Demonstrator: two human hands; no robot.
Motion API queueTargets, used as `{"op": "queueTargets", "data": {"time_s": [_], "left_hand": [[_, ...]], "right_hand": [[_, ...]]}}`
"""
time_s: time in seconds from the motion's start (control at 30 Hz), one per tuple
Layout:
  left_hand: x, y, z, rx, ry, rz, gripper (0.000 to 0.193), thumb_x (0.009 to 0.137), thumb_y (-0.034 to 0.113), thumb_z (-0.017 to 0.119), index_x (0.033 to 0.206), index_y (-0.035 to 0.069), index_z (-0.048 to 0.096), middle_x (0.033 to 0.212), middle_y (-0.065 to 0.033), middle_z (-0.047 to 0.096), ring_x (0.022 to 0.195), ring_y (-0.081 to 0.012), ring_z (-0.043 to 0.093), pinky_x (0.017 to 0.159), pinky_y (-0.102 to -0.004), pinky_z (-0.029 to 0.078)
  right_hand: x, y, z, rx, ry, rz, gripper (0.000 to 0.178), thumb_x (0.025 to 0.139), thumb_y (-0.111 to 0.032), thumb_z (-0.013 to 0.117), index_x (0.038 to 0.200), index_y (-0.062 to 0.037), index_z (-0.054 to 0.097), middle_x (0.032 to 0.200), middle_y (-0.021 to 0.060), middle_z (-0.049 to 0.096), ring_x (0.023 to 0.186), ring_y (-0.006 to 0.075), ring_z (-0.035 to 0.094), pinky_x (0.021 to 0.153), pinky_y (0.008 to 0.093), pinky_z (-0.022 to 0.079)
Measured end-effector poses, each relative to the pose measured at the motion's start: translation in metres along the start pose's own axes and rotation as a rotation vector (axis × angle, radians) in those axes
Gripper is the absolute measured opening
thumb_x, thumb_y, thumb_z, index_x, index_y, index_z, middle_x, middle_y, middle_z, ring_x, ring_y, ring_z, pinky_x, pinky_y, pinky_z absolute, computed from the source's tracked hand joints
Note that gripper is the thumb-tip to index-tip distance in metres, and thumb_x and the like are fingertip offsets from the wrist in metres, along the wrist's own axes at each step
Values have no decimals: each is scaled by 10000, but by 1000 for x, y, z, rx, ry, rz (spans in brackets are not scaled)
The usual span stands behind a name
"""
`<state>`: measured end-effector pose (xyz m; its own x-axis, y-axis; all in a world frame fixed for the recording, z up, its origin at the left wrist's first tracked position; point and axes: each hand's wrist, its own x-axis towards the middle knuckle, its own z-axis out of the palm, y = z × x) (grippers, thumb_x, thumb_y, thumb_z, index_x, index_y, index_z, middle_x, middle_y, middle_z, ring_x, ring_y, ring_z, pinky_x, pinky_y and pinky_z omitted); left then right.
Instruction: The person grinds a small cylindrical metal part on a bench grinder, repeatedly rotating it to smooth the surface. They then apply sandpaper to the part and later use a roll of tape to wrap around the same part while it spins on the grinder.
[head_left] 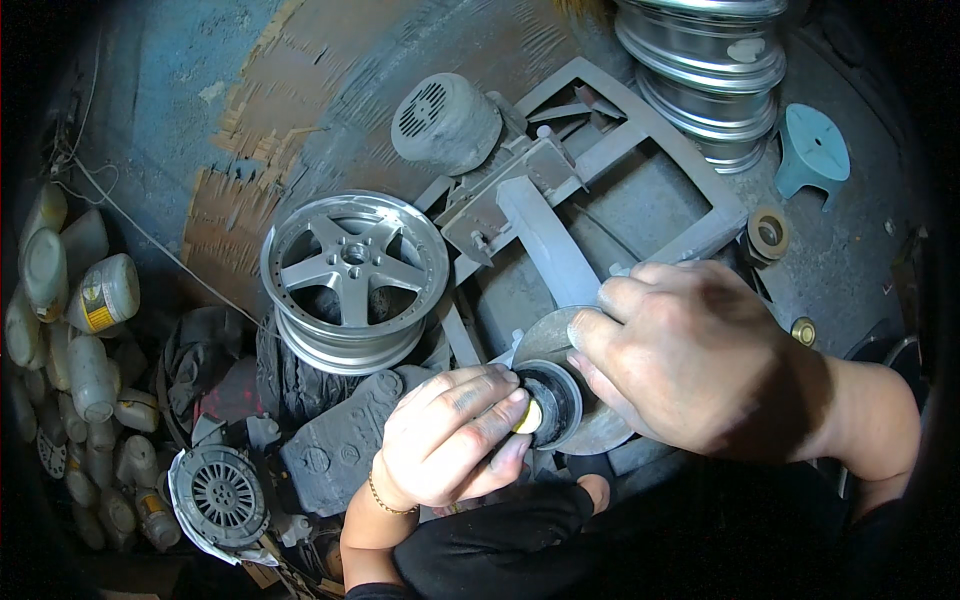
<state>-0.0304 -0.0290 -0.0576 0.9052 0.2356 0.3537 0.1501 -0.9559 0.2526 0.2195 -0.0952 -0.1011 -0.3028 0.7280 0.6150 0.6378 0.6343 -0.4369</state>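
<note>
My left hand (pixel 450 430) is closed, its fingertips pinching a small yellow round piece (pixel 529 417) against the mouth of a dark round cup-like part (pixel 565 398). Behind that part stands a grey round metal plate (pixel 545 335). My right hand (pixel 690 350) reaches over the plate's right side with thumb and fingers pressed together. What lies between those fingers, if anything, is hidden by the hand.
A silver five-spoke wheel rim (pixel 355 255) lies left of a grey metal frame (pixel 680 210) with a motor (pixel 445 122). Stacked rims (pixel 710 80) and a light-blue stool (pixel 813 150) stand far right. Plastic bottles (pixel 92 375) pile up at left, near a round vented machine (pixel 220 497).
</note>
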Motion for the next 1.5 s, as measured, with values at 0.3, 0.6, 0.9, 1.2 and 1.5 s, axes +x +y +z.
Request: {"op": "queueTargets", "data": {"time_s": [0.3,0.6,0.9,1.2,1.5], "left_hand": [[0,-8,3,-203,29,-112,334,741,138,822,1018,-23,727,1013,-164,696,892,-332,689,793,-392,565],[-15,-21,-1,-301,136,-269,274,770,116,783,1012,-5,739,995,-165,708,874,-285,685,789,-358,542],[-43,-31,29,-746,192,-553,579,989,433,577,1388,14,566,1365,-151,575,1272,-252,548,999,-396,495],[-45,-78,140,-918,246,-652,326,1064,240,529,1184,-30,668,1179,-107,670,1122,-169,595,1021,-309,443],[-36,-83,152,-1224,250,-878,244,1033,142,545,1134,-17,699,1038,-40,727,949,-112,652,870,-272,523]], "right_hand": [[-9,2,4,-93,108,-60,185,889,-130,695,941,47,681,844,148,662,701,239,647,704,340,532],[-18,-3,-4,213,-68,115,121,928,-71,649,992,5,579,669,114,599,555,270,628,484,371,472],[-37,-30,-8,235,-193,261,154,934,-63,634,1054,11,572,758,204,647,707,413,669,620,451,529],[-44,-61,-8,172,-114,341,144,962,-27,581,1101,9,572,852,191,658,781,395,677,685,433,531],[4,-50,-19,-48,180,303,154,974,-132,613,1044,5,628,849,220,652,830,390,665,756,408,521]]}}
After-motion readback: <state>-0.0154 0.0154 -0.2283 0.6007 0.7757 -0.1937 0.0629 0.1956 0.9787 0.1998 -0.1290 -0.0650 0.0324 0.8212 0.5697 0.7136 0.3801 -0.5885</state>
